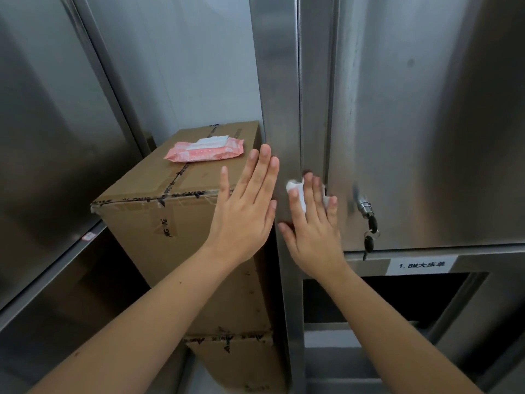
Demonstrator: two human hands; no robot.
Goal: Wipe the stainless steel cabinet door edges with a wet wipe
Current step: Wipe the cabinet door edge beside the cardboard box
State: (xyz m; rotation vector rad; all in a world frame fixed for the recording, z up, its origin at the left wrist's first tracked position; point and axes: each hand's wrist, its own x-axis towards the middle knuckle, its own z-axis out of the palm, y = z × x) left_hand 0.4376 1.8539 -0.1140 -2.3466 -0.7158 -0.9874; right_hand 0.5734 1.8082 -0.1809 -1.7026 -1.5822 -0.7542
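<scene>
A stainless steel cabinet door fills the right side, and its left edge runs beside a vertical steel post. My right hand lies flat with straight fingers and presses a white wet wipe against the post and door edge, just left of the lock. The wipe shows above and between the fingers. My left hand is held flat with fingers straight, beside the post's left face. It holds nothing.
A pink wet wipe pack lies on stacked cardboard boxes left of the post. A lock with hanging keys sits on the door. A white label is above a dark open compartment. Steel panels stand at left.
</scene>
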